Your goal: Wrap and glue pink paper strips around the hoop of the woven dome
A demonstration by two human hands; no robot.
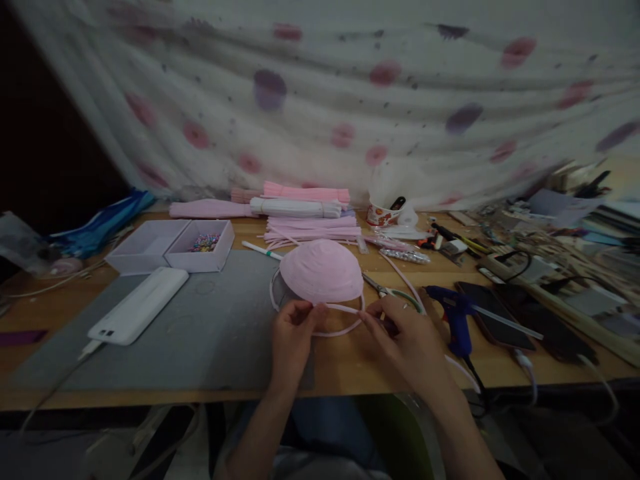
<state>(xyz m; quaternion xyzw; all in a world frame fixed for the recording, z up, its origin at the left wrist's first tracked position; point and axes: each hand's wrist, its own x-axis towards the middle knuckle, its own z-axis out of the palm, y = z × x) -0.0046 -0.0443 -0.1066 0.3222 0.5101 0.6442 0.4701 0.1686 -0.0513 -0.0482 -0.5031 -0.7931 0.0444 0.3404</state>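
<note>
A pale pink dome (323,270), seemingly built from coiled fuzzy strip, stands in front of me with its rounded side up. My left hand (294,340) pinches a pink pipe cleaner (344,309) close to the dome's lower rim. Farther along the same strip, my right hand (407,340) grips it between thumb and fingers, so a short length spans the two hands. A loop of pink strip curves below and around the dome. Scissors with green handles (407,297) show just behind my right hand, which partly hides them; whether it touches them I cannot tell.
A grey mat (220,333) covers the left table, bearing a white power bank (140,305). White boxes (200,247), one with beads, stand behind. Bundled pipe cleaners (310,227) lie at the back. To the right are a blue glue gun (453,320), phones (493,313) and clutter.
</note>
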